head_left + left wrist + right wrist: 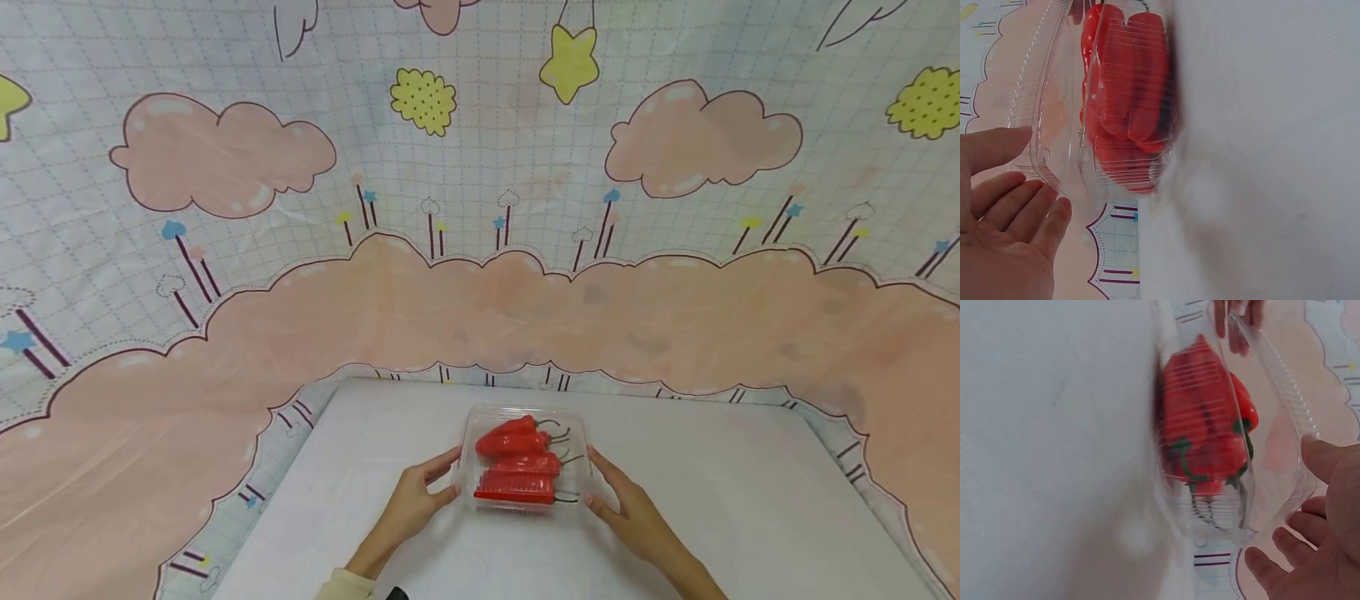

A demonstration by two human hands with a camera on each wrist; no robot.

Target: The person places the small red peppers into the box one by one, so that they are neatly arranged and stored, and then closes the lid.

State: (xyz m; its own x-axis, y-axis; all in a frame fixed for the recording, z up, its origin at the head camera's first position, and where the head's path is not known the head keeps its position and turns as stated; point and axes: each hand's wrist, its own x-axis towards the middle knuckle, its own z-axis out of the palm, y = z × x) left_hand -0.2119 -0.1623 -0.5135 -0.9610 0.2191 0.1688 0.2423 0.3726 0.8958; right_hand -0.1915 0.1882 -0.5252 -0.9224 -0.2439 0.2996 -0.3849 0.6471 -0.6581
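Note:
A clear plastic box [474, 417] stands on the white table, with several red peppers [517, 442] lying in it, their dark green stems pointing right. Above the peppers, the box's transparent lid [1040, 106] shows in both wrist views. At the left side, my left hand [412, 500] pinches the lid's edge, thumb [1004, 147] on one side and fingers below. Opposite it, my right hand [633, 512] pinches the lid [1288, 412] in the same manner, its thumb on the rim. Whether the lid touches the base all round is hard to tell through the clear plastic.
The white tabletop [720, 467] stretches to both sides of the box. Behind and around it hangs a patterned cloth [465, 308] with pink clouds and yellow stars. A small dark object [397, 593] shows at the bottom edge by the left sleeve.

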